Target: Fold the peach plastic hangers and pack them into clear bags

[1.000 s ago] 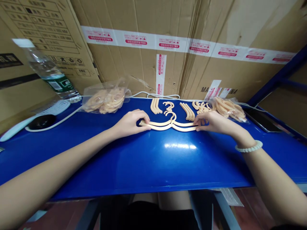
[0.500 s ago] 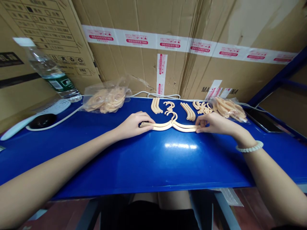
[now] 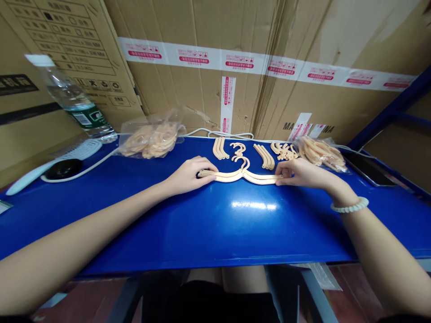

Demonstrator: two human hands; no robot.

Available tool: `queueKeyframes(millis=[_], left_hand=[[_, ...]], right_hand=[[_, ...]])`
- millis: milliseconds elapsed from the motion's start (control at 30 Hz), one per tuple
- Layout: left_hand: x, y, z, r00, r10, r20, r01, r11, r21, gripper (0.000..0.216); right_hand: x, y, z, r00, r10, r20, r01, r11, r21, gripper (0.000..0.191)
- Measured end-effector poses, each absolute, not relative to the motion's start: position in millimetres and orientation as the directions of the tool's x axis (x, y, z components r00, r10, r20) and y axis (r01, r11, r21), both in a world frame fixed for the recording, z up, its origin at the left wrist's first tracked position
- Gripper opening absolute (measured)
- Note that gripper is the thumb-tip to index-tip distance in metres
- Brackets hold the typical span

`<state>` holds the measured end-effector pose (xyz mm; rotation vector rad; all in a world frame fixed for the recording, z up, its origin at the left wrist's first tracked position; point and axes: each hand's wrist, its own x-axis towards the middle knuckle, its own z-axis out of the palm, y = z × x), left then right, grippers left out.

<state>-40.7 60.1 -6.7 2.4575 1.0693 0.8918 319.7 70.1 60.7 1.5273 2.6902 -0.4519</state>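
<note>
Two beige hangers (image 3: 229, 177), lying side by side with their hooks pointing away from me, rest on the blue table. My left hand (image 3: 191, 175) is closed on their left arm ends, thumb in front and fingers behind. The right arm ends are pinched by my right hand (image 3: 298, 172), which wears a pale bead bracelet (image 3: 350, 206). Just behind the hangers lie loose curved hanger arms (image 3: 220, 148), a few loose hooks (image 3: 239, 148), another set of arms (image 3: 264, 157) and a small pile of hooks (image 3: 284, 150).
Clear bags of beige parts lie on the left (image 3: 151, 139) and right (image 3: 321, 152). A water bottle (image 3: 77, 103), pale fan-like paddle (image 3: 77, 150) and black mouse (image 3: 63, 169) stand at the left. A phone (image 3: 370, 169) lies right. Cardboard boxes (image 3: 188, 89) wall the back.
My hands and the hangers hold nearly the same pose. The view has shifted very slightly, moving the left-side things a little to the right.
</note>
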Motion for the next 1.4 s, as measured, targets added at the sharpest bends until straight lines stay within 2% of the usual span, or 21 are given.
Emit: queueKeyframes(millis=[100,167,300,433,933,1400], left_hand=[[-40.3,61.1,-7.1,0.467,0.785,0.408,0.531,-0.618,0.580,0.024],[-40.3,63.2,-8.5,0.372,0.841,0.392,0.496,-0.537,0.682,0.026],[-41.5,69.4,-11.2,0.159,0.933,0.324,0.348,-0.360,0.866,0.023],[-43.3,72.3,-11.4,0.059,0.963,0.264,0.193,-0.270,0.943,0.014],[-41.0,75.6,-15.5,-0.049,0.967,0.251,0.050,-0.249,0.967,0.013],[-42.5,74.5,-12.8,-0.103,0.970,0.222,-0.050,-0.228,0.972,0.009]], right_hand=[[323.6,71.6,59.8,-0.505,0.848,-0.163,0.855,0.464,-0.234,0.037],[328.3,73.3,59.5,-0.482,0.857,-0.180,0.868,0.441,-0.228,0.043],[337.2,75.3,60.2,-0.444,0.862,-0.247,0.890,0.392,-0.231,0.050],[339.1,74.4,61.1,-0.422,0.869,-0.259,0.902,0.375,-0.213,0.050],[340.3,75.3,64.6,-0.402,0.853,-0.332,0.912,0.341,-0.228,0.060],[338.4,73.9,64.9,-0.404,0.853,-0.330,0.910,0.339,-0.238,0.056]])
